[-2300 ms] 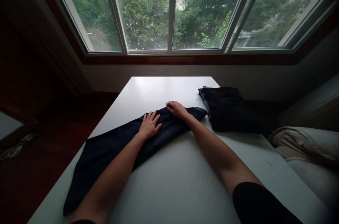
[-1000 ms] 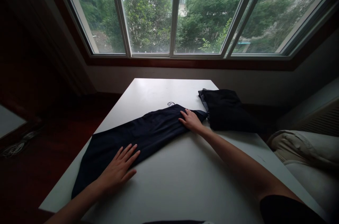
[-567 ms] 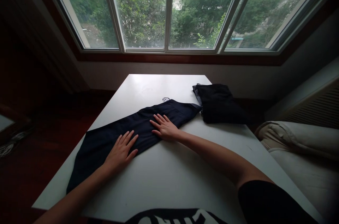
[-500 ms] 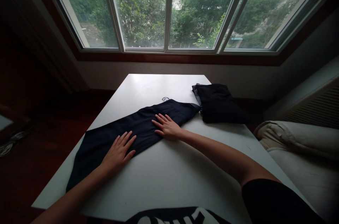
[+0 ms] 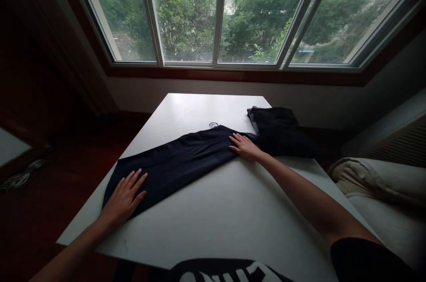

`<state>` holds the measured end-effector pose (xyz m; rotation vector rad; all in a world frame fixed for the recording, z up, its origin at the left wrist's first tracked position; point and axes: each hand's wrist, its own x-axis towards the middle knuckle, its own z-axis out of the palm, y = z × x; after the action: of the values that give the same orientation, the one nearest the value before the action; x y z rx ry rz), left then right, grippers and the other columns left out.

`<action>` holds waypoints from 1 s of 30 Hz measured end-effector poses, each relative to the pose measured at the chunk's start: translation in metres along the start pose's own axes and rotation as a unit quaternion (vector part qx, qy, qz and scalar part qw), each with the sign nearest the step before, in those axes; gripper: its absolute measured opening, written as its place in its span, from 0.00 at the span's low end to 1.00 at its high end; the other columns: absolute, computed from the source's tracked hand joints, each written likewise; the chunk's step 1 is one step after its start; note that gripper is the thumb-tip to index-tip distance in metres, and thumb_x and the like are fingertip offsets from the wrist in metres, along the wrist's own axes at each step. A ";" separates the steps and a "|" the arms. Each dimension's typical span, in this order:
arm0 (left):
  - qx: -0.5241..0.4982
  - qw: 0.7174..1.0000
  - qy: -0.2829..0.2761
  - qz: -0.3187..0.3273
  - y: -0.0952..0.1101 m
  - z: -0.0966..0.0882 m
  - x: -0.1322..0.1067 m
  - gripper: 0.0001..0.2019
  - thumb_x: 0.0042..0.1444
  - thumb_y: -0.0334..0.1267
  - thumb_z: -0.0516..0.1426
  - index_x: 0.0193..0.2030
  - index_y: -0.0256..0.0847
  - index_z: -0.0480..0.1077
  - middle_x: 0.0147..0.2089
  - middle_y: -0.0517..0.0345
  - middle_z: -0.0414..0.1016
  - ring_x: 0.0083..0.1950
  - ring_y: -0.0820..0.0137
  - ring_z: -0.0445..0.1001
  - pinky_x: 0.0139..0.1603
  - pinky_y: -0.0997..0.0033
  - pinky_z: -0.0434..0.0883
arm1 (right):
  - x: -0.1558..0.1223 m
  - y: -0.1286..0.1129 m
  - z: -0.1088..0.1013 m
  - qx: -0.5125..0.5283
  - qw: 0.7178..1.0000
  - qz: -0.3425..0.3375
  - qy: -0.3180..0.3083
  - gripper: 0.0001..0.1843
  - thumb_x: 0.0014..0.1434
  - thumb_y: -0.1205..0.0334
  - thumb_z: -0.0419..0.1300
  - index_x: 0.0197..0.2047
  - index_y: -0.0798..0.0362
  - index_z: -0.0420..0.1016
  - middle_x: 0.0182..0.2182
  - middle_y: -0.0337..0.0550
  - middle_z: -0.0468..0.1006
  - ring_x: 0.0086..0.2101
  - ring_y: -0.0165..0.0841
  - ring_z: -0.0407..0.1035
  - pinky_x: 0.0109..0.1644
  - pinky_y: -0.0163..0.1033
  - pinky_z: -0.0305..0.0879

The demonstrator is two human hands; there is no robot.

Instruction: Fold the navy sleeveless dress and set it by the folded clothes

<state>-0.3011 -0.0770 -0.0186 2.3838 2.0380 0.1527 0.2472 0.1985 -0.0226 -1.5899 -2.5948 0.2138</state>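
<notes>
A long dark navy garment (image 5: 179,160) lies flat and slantwise across the white table (image 5: 216,211). My left hand (image 5: 124,197) rests palm down on its near left end, fingers spread and open. My right hand (image 5: 244,146) lies flat on its far right end, fingers stretched out. Neither hand grips the cloth.
A folded black garment (image 5: 281,131) sits at the table's far right corner, close beside my right hand. A small dark loop (image 5: 213,124) lies on the table behind the navy garment. A pale cushion (image 5: 376,180) lies at the right. Windows (image 5: 216,11) run along the far wall.
Both hands have slid apart along the garment: the left toward its near left end, the right toward its far right end. The cloth lies smoother and flatter.
</notes>
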 end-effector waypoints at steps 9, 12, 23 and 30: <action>-0.062 0.997 0.052 -0.009 0.053 -0.007 0.065 0.29 0.71 0.53 0.47 0.76 0.48 0.57 0.80 0.53 0.50 0.79 0.55 0.50 0.77 0.46 0.51 | 0.029 -0.139 0.000 0.013 0.990 -0.132 0.046 0.35 0.73 0.43 0.48 0.76 0.51 0.58 0.74 0.52 0.53 0.73 0.45 0.46 0.76 0.56 0.41; -0.073 0.995 0.065 0.013 0.089 -0.001 0.119 0.28 0.71 0.49 0.48 0.75 0.43 0.59 0.78 0.46 0.53 0.78 0.55 0.53 0.76 0.47 0.54 | 0.046 -0.197 0.008 0.036 0.976 -0.211 0.045 0.34 0.74 0.43 0.47 0.76 0.49 0.57 0.75 0.50 0.52 0.74 0.43 0.46 0.76 0.56 0.41; -0.040 0.998 0.029 -0.038 0.056 0.016 0.153 0.31 0.72 0.54 0.45 0.77 0.44 0.56 0.80 0.46 0.50 0.79 0.52 0.49 0.76 0.45 0.48 | 0.083 -0.168 0.026 0.016 0.980 -0.195 0.026 0.40 0.71 0.34 0.45 0.78 0.47 0.52 0.76 0.47 0.47 0.75 0.43 0.40 0.77 0.54 0.38; 0.032 0.993 0.003 -0.115 -0.004 0.010 0.113 0.33 0.72 0.56 0.42 0.79 0.45 0.51 0.80 0.48 0.47 0.80 0.52 0.46 0.76 0.47 0.48 | 0.085 -0.077 0.008 0.003 0.999 -0.044 0.012 0.40 0.72 0.35 0.41 0.78 0.46 0.50 0.76 0.46 0.47 0.75 0.42 0.39 0.77 0.56 0.38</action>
<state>-0.2873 0.0355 -0.0209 2.1608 2.3340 0.0946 0.1400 0.2389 -0.0177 -1.4635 -2.6350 0.1941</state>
